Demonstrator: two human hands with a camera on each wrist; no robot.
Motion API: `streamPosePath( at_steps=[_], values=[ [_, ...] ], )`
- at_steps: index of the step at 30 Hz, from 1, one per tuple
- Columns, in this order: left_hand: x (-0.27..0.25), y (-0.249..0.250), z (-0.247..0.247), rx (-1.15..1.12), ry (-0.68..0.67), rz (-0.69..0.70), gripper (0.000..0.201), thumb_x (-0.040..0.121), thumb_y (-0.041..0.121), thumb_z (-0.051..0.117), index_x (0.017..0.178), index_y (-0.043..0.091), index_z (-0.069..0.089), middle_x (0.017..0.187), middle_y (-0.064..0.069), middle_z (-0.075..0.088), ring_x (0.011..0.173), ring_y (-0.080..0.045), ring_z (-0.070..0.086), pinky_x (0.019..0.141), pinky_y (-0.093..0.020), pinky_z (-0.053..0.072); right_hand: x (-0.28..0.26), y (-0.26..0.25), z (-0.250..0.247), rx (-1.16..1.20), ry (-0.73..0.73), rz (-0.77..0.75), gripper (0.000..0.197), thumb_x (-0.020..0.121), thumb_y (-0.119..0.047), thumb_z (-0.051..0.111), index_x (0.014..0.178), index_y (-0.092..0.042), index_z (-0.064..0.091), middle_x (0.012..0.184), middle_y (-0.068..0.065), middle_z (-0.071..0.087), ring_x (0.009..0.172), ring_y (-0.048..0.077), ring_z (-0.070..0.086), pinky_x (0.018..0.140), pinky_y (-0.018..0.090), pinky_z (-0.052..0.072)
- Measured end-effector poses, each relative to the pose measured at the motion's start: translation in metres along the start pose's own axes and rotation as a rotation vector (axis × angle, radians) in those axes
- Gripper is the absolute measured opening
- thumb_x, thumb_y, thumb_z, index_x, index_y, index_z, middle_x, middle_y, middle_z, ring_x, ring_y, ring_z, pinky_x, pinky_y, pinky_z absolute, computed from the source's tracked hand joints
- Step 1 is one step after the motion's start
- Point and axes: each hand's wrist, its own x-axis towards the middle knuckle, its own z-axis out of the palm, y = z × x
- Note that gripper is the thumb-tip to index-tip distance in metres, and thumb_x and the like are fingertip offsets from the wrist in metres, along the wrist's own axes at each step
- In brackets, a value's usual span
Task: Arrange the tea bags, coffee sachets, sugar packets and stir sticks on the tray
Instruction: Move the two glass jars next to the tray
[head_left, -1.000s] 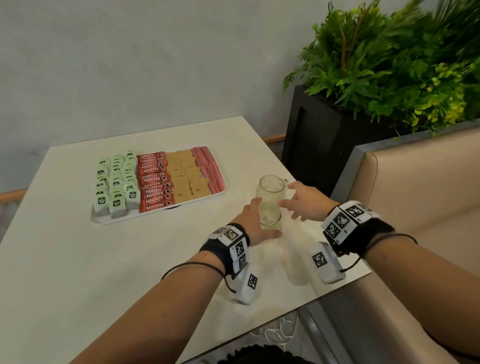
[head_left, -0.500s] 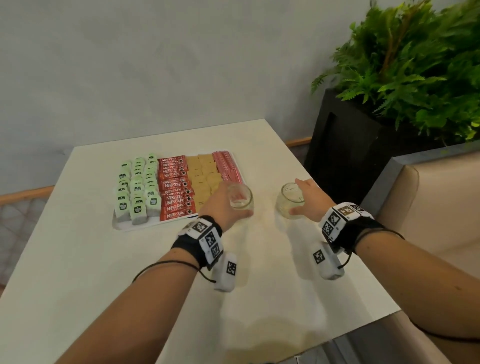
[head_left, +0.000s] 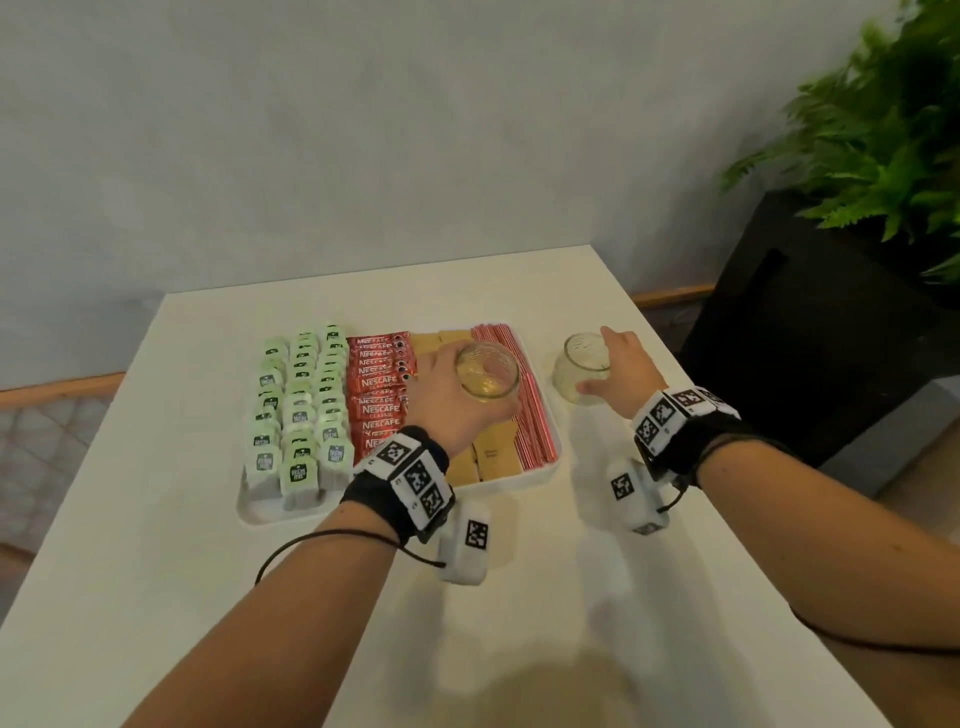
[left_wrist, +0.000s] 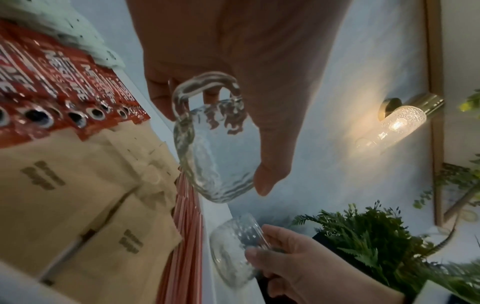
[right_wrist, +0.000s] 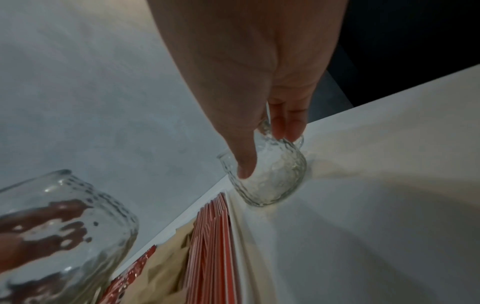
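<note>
A white tray (head_left: 519, 480) on the table holds rows of green tea bags (head_left: 301, 410), red coffee sachets (head_left: 376, 395), brown sugar packets (head_left: 493, 452) and red-striped stir sticks (head_left: 535, 415). My left hand (head_left: 447, 395) grips a clear glass mug (head_left: 487, 370) in the air above the sugar packets and stir sticks; in the left wrist view the mug (left_wrist: 213, 144) shows a handle. My right hand (head_left: 626, 371) grips a second glass mug (head_left: 582, 366), which stands on the table just right of the tray (right_wrist: 233, 203), thumb and fingers around its body (right_wrist: 270, 174).
The white table (head_left: 156, 597) ends close behind the tray at a grey wall. A black planter (head_left: 810, 332) with ferns stands to the right, beside a beige bench seat. A lit wall lamp (left_wrist: 397, 123) appears in the left wrist view.
My left hand has carried its glass mug leftward and up over the tray. My right hand has moved the second mug forward to the tray's right side. The head view has shifted left.
</note>
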Motion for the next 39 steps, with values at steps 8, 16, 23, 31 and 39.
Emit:
streamPosePath(
  at_steps=[8,16,23,31,39],
  values=[
    [0.007,0.027,0.034,-0.399,-0.05,-0.061,0.076,0.067,0.03,0.088,0.127,0.019,0.044,0.117,0.006,0.06,0.105,-0.011,0.061,0.088,-0.022,0.05,-0.037,-0.005,-0.019,0.309,0.106,-0.029,0.034,0.098,-0.037,0.051,0.124,-0.018,0.06,0.125,0.004,0.062,0.115,0.023,0.056,0.099,0.036,0.042],
    [-0.02,0.07,0.087,-0.225,-0.289,-0.112,0.098,0.079,0.029,0.074,0.152,0.019,0.008,0.145,-0.007,0.019,0.131,-0.019,0.03,0.097,-0.023,0.029,-0.07,0.001,-0.027,0.858,-0.277,0.066,0.036,0.104,-0.039,0.036,0.134,-0.029,0.052,0.124,-0.003,0.065,0.106,0.021,0.064,0.08,0.034,0.056],
    [-0.013,0.068,0.082,0.135,-0.407,0.032,0.088,0.074,0.034,0.082,0.143,0.021,0.029,0.129,-0.007,0.03,0.111,-0.03,0.053,0.091,-0.032,0.045,-0.039,0.031,-0.035,0.424,-0.255,-0.012,0.03,0.097,-0.008,0.045,0.117,-0.014,0.066,0.112,0.011,0.069,0.097,0.028,0.067,0.083,0.044,0.058],
    [-0.009,0.07,0.103,0.444,-0.316,-0.082,0.105,0.06,0.074,0.071,0.135,0.012,0.031,0.141,-0.01,0.038,0.134,-0.034,0.035,0.114,-0.062,0.012,-0.011,0.023,-0.026,-0.196,-0.121,-0.218,0.03,0.097,-0.013,0.046,0.118,-0.019,0.066,0.118,0.005,0.067,0.11,0.025,0.059,0.095,0.038,0.047],
    [0.003,0.067,0.104,0.501,-0.278,-0.155,0.119,0.061,0.081,0.064,0.145,0.008,0.022,0.153,-0.013,0.02,0.143,-0.034,0.016,0.113,-0.064,0.008,0.001,0.009,-0.015,-0.059,-0.09,-0.164,0.034,0.098,-0.01,0.044,0.124,-0.021,0.064,0.125,0.004,0.065,0.115,0.023,0.058,0.097,0.031,0.045]
  ],
)
